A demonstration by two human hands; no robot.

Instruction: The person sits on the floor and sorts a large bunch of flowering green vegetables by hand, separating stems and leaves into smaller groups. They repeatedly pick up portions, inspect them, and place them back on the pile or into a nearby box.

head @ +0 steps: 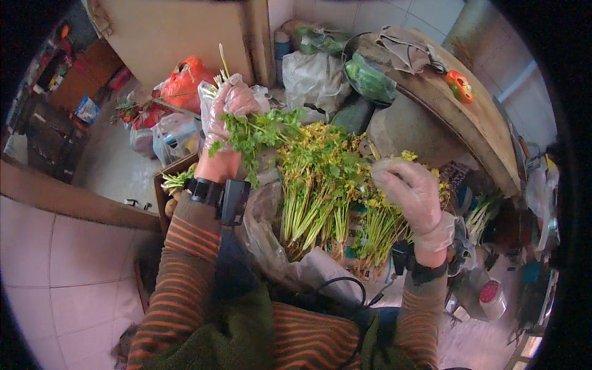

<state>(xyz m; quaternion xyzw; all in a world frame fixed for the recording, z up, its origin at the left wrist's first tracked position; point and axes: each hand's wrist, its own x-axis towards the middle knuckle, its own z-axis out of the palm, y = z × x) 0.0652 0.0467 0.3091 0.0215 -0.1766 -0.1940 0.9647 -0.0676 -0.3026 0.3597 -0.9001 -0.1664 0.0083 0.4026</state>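
Note:
My left hand (233, 104), in a clear plastic glove, is closed around a small bunch of leafy celery (263, 132). Pale cut stems stick up past its fingers, while green leaves hang to the right. Below, a heap of thin-stalked celery (307, 203) lies with its roots towards me and many yellowed leaves at the far end. My right hand (411, 189), gloved too and slightly blurred, hovers over the right part of the heap with thumb and fingers bent together. Whether anything is pinched in its fingertips is unclear.
A clear plastic bag (261, 222) edges the heap. A round wooden board (490, 111) at upper right bears a cut pepper (461, 86) and a cloth (407, 48). Behind stand bagged vegetables (370, 78) and a red bag (187, 83). A black cable (347, 279) curves near my lap.

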